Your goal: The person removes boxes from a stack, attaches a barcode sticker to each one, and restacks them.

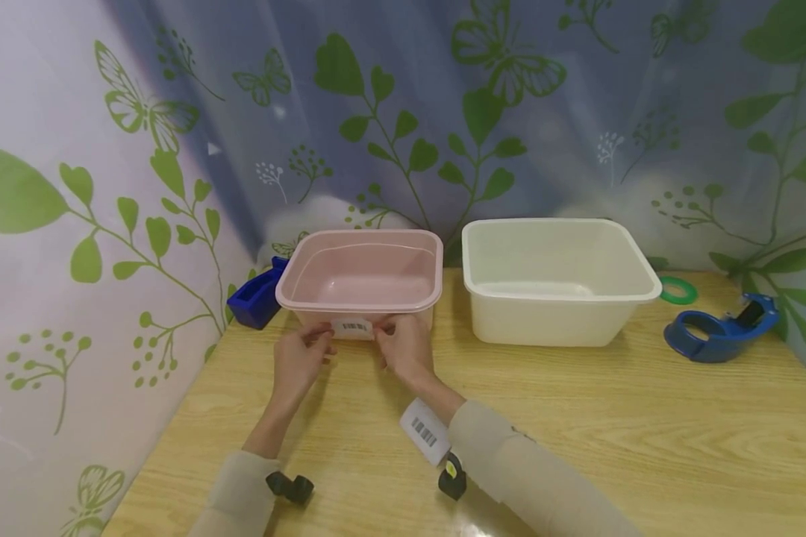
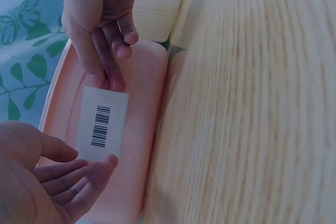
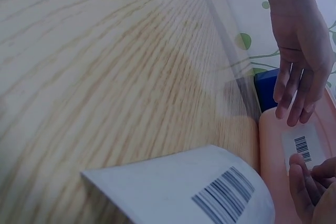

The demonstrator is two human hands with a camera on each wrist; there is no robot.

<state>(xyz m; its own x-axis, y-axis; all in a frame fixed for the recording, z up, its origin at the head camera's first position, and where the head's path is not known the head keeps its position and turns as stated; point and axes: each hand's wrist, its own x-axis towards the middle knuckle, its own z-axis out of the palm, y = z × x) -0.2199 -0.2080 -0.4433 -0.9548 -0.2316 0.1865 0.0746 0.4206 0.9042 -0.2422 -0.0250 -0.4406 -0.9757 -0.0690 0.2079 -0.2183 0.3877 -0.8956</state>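
Note:
A white barcode label [image 1: 352, 328] lies against the front wall of a pink plastic basin [image 1: 359, 307]. My left hand [image 1: 298, 362] pinches the label's left end between thumb and finger. At the opposite end, the fingertips of my right hand [image 1: 405, 347] pinch its edge. From the left wrist, the label [image 2: 102, 124] looks flat, its barcode facing out, between the left hand [image 2: 37, 177] and right hand [image 2: 102, 19]. A second barcode label [image 1: 425, 432], curved in the right wrist view, is beside my right sleeve; what holds it up I cannot tell.
To the right of the pink basin stands a cream basin [image 1: 551, 321]. A blue tape dispenser [image 1: 719, 332] and a green tape roll [image 1: 678, 290] are at the far right. Another blue holder [image 1: 258, 298] sits left of the pink basin, beside the patterned curtain [image 1: 389, 112].

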